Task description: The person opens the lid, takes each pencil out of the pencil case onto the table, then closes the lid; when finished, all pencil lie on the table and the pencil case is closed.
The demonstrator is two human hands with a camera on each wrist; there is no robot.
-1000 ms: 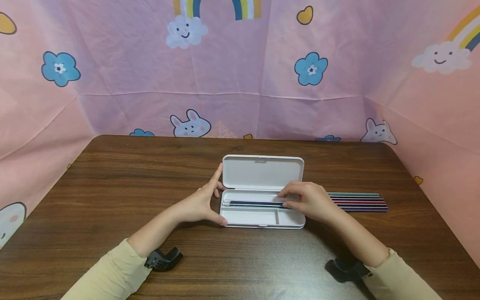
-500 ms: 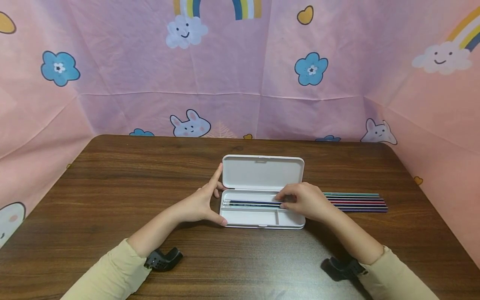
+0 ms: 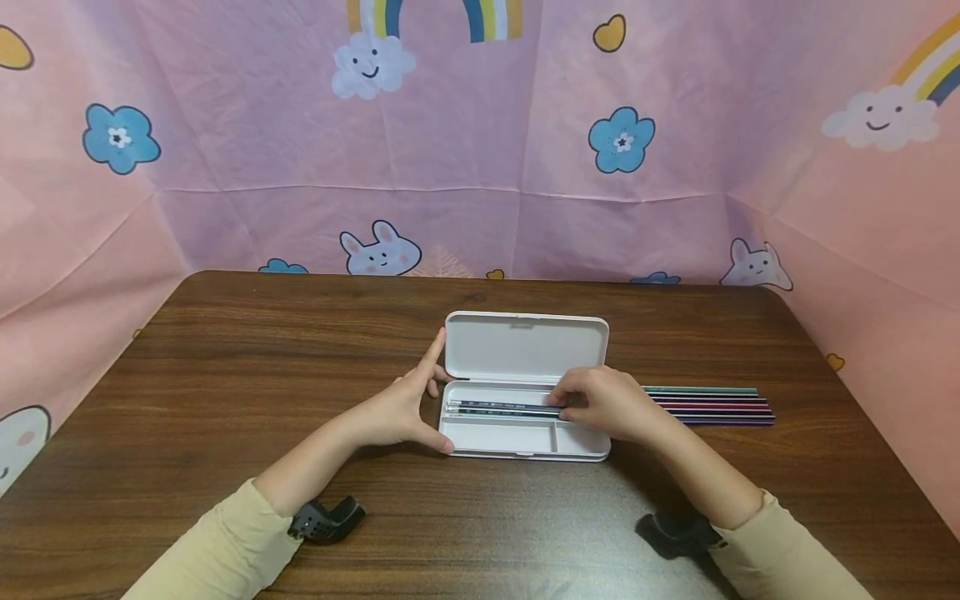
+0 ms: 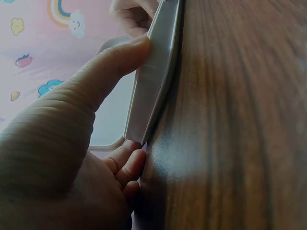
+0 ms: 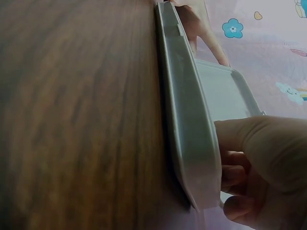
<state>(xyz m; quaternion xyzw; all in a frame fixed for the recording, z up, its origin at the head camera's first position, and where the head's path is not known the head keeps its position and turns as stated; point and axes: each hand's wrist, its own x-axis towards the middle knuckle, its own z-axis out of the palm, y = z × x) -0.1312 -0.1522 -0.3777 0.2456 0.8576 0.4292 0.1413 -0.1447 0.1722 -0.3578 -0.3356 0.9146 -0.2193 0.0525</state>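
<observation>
A white pencil case (image 3: 487, 433) lies on the table with its lid (image 3: 525, 346) raised at the back. My left hand (image 3: 397, 408) holds its left end, thumb on the front corner and forefinger stretched along the lid's side. In the left wrist view the thumb (image 4: 110, 67) presses the case's front edge, with the smaller fingers curled by its end. Dark pencils (image 3: 502, 408) with pale ends lie in the long rear compartment. My right hand (image 3: 607, 404) reaches in from the right and pinches them between thumb and fingers; their right ends are hidden behind it.
Several thin pencils (image 3: 712, 406) in dark, red and green lie side by side to the right of the case, partly behind the right hand. The case's front has a long compartment and a small one (image 3: 581, 433). A patterned cloth (image 3: 480, 142) hangs behind the table.
My right hand has shifted slightly left inside the case. The pencils under it have turned and spread a little apart. The left hand has stayed in place.
</observation>
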